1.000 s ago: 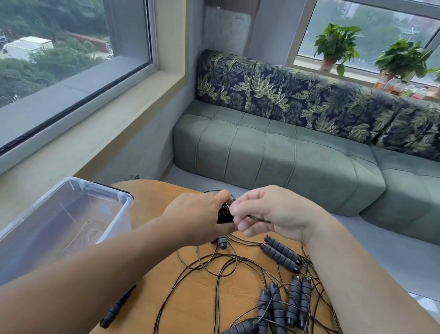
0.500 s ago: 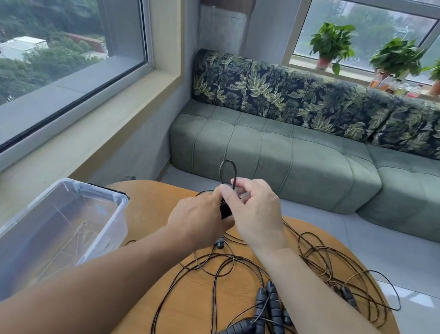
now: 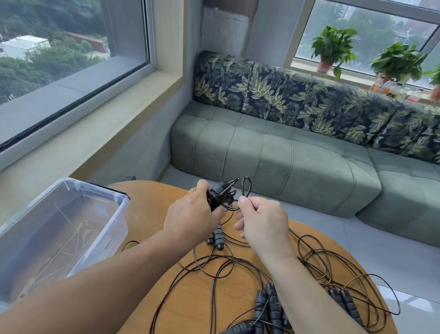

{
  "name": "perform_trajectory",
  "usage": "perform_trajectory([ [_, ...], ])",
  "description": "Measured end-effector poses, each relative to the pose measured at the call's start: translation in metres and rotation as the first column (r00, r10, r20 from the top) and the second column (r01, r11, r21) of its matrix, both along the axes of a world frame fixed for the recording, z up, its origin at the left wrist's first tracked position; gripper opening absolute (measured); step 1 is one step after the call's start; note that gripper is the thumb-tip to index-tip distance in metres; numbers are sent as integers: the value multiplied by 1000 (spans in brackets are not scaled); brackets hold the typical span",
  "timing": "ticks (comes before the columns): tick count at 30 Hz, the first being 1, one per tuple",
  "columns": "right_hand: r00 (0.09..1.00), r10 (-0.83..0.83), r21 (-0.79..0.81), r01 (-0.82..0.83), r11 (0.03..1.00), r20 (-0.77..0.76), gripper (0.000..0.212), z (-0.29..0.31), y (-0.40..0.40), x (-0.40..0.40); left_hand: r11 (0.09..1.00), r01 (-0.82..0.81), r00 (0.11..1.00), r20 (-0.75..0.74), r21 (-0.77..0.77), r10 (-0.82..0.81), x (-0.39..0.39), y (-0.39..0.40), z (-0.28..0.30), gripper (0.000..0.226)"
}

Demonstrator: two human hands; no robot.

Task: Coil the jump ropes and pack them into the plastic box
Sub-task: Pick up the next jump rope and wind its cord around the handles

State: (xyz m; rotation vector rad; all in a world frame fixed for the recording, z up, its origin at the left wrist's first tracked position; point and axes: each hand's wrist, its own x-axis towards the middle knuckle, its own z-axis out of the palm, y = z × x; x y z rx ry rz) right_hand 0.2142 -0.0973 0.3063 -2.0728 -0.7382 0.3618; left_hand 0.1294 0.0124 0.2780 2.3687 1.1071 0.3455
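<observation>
1. left hand [image 3: 192, 215] grips the half-wound bundle [image 3: 220, 197] above the table [image 3: 156, 214]; grip slackens, wraps spring apart
2. right hand [image 3: 261, 223] pinches a cord loop [image 3: 246, 186]; its tail runs into the loose ropes [image 3: 267, 312], a snag could drag them off the edge
3. plastic box [image 3: 56, 232] sits left, nothing packed yet

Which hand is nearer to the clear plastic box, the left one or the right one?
Left. The left hand, gripping the coiled handles, is just right of the plastic box. The right hand, pinching a rope loop, is farther right, beyond the left hand.
</observation>
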Motion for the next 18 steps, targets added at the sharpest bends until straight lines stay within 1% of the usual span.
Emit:
perform_trajectory([
  [3, 993, -14, -53, 8, 999, -121, 36, 7, 1, 4, 1000, -12, 999, 41, 3, 12, 0, 0, 1, 27],
  [4, 982, -23, -51, 14, 999, -189, 36, 8, 1, 5, 1000, -16, 998, 56, 0, 16, 0, -1, 1, 27],
  [7, 895, -47, -31, 37, 999, -445, 30, 9, 2, 9, 1000, -23, 995, 94, 0, 23, 0, 0, 0, 29],
  [9, 847, -41, -52, 16, 999, -530, 25, 8, 2, 12, 1000, -20, 994, 106, 8, 19, 0, 1, 0, 30],
  [13, 822, 38, -67, -92, 994, -568, 21, 9, 3, 18, 999, 29, 994, 103, 39, -33, -3, -1, 0, 29],
  [16, 840, 125, -67, -187, 980, -528, 23, 11, 2, 21, 996, 65, 990, 122, 62, -73, -5, -1, -2, 30],
  [18, 868, 179, -62, -233, 970, -462, 27, 10, -1, 21, 994, 82, 986, 137, 67, -91, -6, 0, -2, 32],
])
